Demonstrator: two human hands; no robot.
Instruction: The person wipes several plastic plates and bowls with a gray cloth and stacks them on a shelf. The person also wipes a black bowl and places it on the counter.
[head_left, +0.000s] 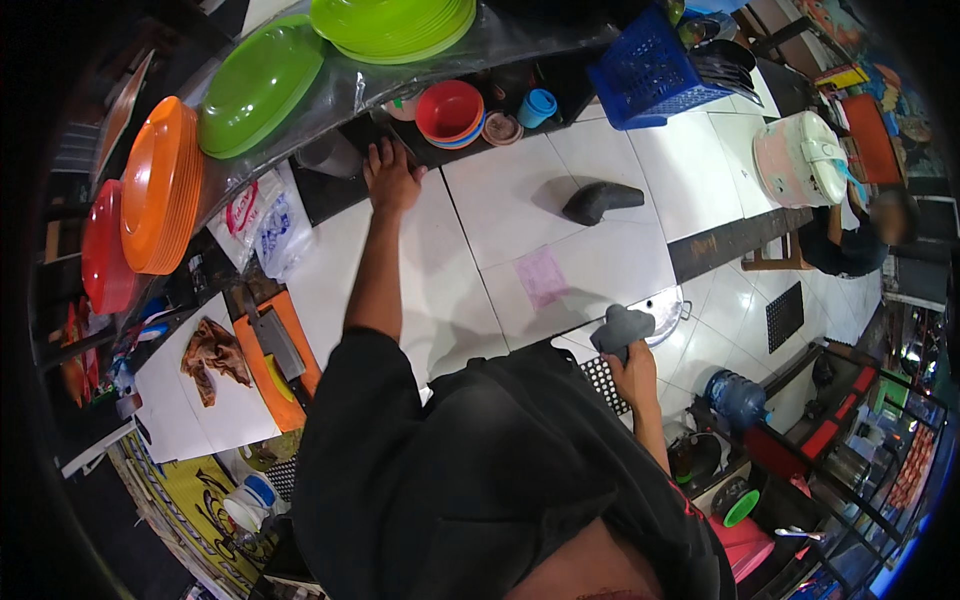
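Observation:
My left hand (394, 176) lies palm down at the back of the white tiled counter (420, 255), its fingers apart and holding nothing. The fingertips reach the dark recess under the plate shelf, beside a translucent cup (330, 156). My right hand (636, 375) grips a grey, blunt object (622, 330), apparently a stone pestle, at the counter's front edge. A dark, bent stone pestle (602, 201) lies on the tiles between the two hands, towards the right. A pink slip of paper (541, 277) bearing writing lies flat, nearer to me.
Green plates (262, 86) and orange plates (161, 187) stack on the shelf above red bowls (448, 111). At left, a cleaver (277, 341) rests on an orange board (251, 341). A blue basket (649, 67) and a white bucket (795, 161) stand right, near another person (847, 236).

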